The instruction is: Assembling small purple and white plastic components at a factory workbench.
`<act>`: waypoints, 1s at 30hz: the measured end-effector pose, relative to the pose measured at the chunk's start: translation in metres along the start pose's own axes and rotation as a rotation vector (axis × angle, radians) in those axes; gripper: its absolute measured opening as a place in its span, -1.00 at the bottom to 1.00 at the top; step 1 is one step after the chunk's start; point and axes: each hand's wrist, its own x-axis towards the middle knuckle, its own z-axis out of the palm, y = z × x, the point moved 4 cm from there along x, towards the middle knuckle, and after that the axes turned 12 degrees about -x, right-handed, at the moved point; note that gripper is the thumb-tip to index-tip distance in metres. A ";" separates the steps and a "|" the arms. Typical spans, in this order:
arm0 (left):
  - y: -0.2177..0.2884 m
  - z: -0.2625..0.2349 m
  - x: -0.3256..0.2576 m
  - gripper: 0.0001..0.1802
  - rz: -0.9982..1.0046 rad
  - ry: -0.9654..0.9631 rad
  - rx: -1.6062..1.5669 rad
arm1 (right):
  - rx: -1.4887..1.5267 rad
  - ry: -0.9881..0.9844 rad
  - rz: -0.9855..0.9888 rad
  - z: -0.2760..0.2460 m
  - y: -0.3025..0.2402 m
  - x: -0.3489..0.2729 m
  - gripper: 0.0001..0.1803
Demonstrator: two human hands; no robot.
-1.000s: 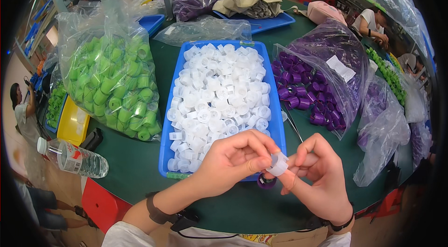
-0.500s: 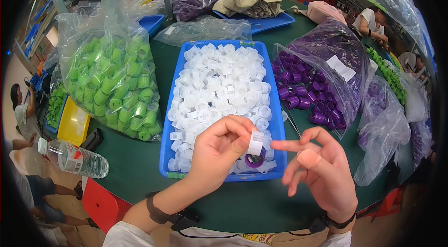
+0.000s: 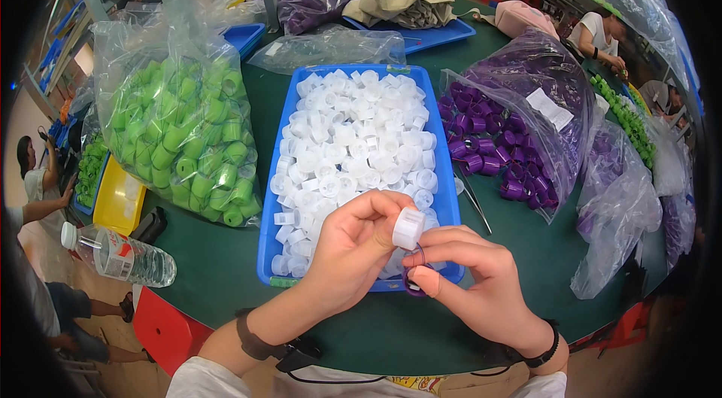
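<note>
Over the near end of a blue tray point(image 3: 265, 195), my left hand point(image 3: 347, 251) pinches a translucent white cap point(image 3: 408, 228) between thumb and fingers. Close beside it, my right hand point(image 3: 485, 277) has its thumb and fingers closed on a purple ring-shaped cap point(image 3: 411, 284), partly hidden by the thumb and fingertips. The purple cap hangs just below the white one; whether they touch I cannot tell. Filling the tray are many loose translucent white caps point(image 3: 353, 135). A beige patch covers my right thumb tip.
Green caps fill a clear bag point(image 3: 180, 135) on the left, near a lying water bottle point(image 3: 120, 255). Purple caps spill from an open bag point(image 3: 519, 135) on the right. Metal tweezers point(image 3: 474, 202) lie by the tray's right edge. Several people work around the table.
My right hand has moved left from beside the tray and closed on the purple cap, which was over the tray's near end. The left hand still holds the white cap, now tilted differently.
</note>
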 end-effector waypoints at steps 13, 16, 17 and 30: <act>0.000 -0.001 0.001 -0.75 -0.055 0.048 -0.003 | -0.032 0.086 0.040 -0.008 -0.007 -0.004 -0.91; -0.001 0.000 0.004 -0.65 -0.062 0.005 -0.051 | -0.063 0.067 0.019 -0.011 -0.011 -0.004 -0.92; -0.002 -0.001 0.003 -0.65 -0.063 0.005 -0.051 | -0.065 0.050 0.022 -0.012 -0.011 -0.004 -0.92; -0.006 -0.001 0.001 -0.67 -0.155 -0.121 -0.060 | 0.331 -0.095 0.215 -0.009 -0.003 -0.011 -0.89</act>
